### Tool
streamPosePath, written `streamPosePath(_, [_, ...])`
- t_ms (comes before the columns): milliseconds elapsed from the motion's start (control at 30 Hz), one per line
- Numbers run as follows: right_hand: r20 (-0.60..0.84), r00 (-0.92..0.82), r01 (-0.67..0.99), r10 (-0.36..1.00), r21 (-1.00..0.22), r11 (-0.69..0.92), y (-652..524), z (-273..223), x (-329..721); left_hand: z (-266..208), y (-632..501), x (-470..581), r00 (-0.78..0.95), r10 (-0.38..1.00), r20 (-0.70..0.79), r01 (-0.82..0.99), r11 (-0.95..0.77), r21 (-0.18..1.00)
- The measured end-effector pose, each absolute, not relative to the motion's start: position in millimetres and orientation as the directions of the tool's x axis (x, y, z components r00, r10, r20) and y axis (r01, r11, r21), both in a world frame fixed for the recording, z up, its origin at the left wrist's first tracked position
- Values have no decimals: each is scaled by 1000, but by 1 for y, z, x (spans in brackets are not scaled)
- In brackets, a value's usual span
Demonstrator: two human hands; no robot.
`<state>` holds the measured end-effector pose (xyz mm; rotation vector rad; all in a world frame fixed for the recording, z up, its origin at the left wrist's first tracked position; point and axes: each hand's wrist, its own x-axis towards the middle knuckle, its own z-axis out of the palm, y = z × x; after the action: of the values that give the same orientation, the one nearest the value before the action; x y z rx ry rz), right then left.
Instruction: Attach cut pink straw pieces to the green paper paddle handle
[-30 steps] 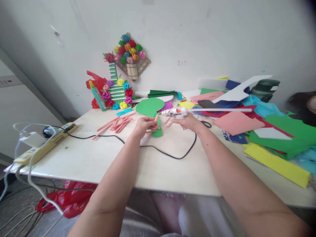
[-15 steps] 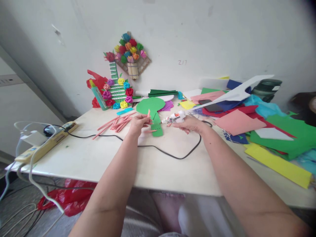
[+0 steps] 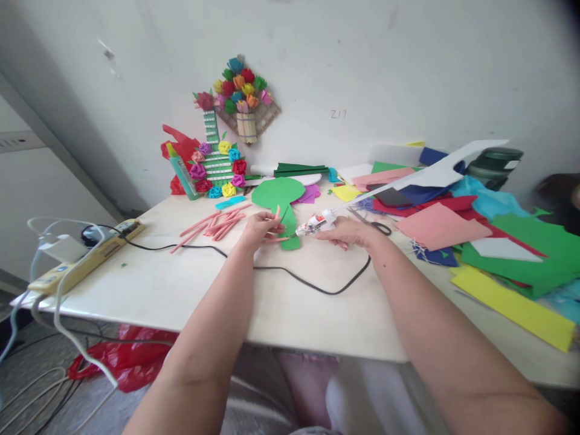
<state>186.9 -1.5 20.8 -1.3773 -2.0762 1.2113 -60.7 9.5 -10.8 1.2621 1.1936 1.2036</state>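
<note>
A green paper cutout (image 3: 278,192) with a round head and a narrow stem lies on the table. Over its stem, my left hand (image 3: 261,229) is closed on a pink paper roll (image 3: 277,240), which lies roughly crosswise at the stem. A pink tip also pokes up by the fingers; whether it belongs to the same roll I cannot tell. My right hand (image 3: 347,232) grips a white hot glue gun (image 3: 321,222), its nozzle pointing left, close to the stem's right edge. Left of my left hand rests a loose pile of pink paper rolls (image 3: 225,225).
A black cord (image 3: 312,283) loops across the table to a power strip (image 3: 86,257) on the left. Behind stand a glue bottle (image 3: 183,175) and a flower-trimmed paper guitar (image 3: 218,164). Coloured paper sheets (image 3: 441,225) and scissors (image 3: 362,215) lie on the right.
The glue gun's nozzle has dropped slightly toward the lower stem. My left fingers have shifted a little right over the cutout, and the whole view has moved slightly.
</note>
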Motion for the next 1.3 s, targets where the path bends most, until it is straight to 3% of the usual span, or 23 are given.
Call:
streamPosePath(533, [-150,-437,620,887,-765,176,-1,20,183,-11,8,-61,69,997,46,133,-55,990])
streamPosePath(933, [-134,-392,720,910,-661,213,-6,31,188,-10,7,-60,89,996,18,102,-27,994])
streamPosePath(1300, [-113,-384,724,917,-654,222,-2,28,187,-10,7,-60,98,995,19,110,-30,994])
